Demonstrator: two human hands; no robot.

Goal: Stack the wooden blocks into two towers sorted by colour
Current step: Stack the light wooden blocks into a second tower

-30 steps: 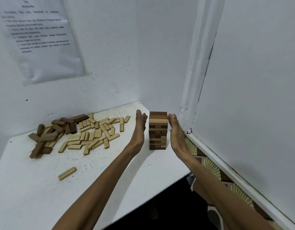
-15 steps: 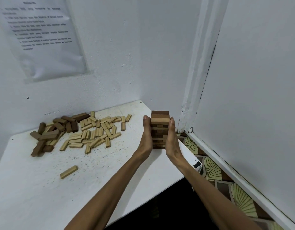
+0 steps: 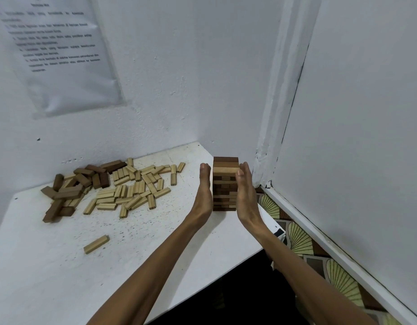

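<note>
A tower (image 3: 225, 184) of mixed dark and light wooden blocks stands near the right end of the white table (image 3: 50, 277). My left hand (image 3: 204, 192) lies flat against the tower's left side, fingers straight and pointing away from me. My right hand (image 3: 246, 195) lies flat against its right side in the same way. A heap of loose light blocks (image 3: 135, 191) lies at the back middle of the table. Dark loose blocks (image 3: 71, 191) are piled at the left of that heap. One light block (image 3: 96, 244) lies alone nearer me.
White walls close the table at the back and right, with a printed sheet (image 3: 59, 52) taped up at the left. A patterned floor (image 3: 301, 242) shows in the gap between the table's right edge and the wall.
Both hands have closed in from a spread position onto the tower's two sides. The loose blocks have not moved.
</note>
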